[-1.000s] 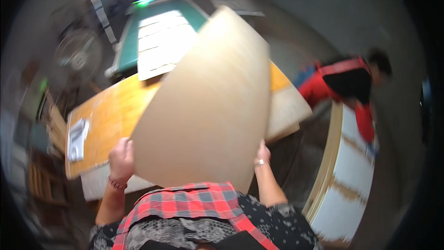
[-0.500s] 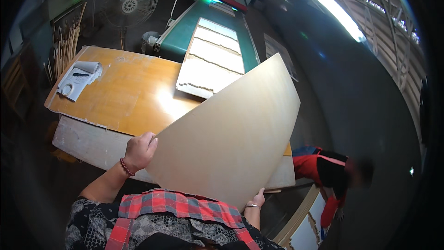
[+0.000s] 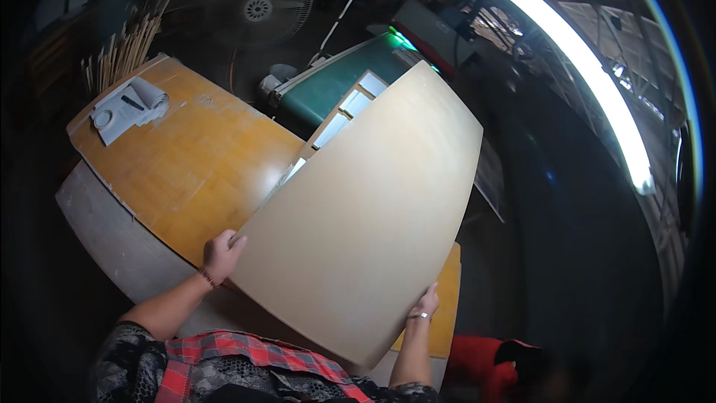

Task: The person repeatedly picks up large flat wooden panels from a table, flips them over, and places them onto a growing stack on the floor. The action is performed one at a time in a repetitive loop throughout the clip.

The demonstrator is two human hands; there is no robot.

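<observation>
A large pale wooden sheet point(image 3: 358, 216) fills the middle, raised above the table at a tilt. My left hand point(image 3: 222, 254) grips its left edge near the lower corner, thumb on top. On the opposite edge, my right hand point(image 3: 426, 303) is closed around the board, with its fingers partly hidden beneath. Behind the sheet, a panel with white strips and wooden bars point(image 3: 333, 129) lies partly covered on a green conveyor belt point(image 3: 317, 88). Under the sheet's left side spreads an orange-brown tabletop point(image 3: 179, 157).
On the table's far left rest papers point(image 3: 123, 128) with a pen and a tape roll. Thin wooden sticks point(image 3: 123, 56) stand behind it. A fan point(image 3: 258, 7) and a bucket point(image 3: 277, 78) are at the back. A person in red and black point(image 3: 485, 366) is at lower right.
The sheet has swung to point more directly ahead, over the conveyor, covering more of the striped panel. My hands still hold its two edges. My view has turned, and the other person sits lower in it.
</observation>
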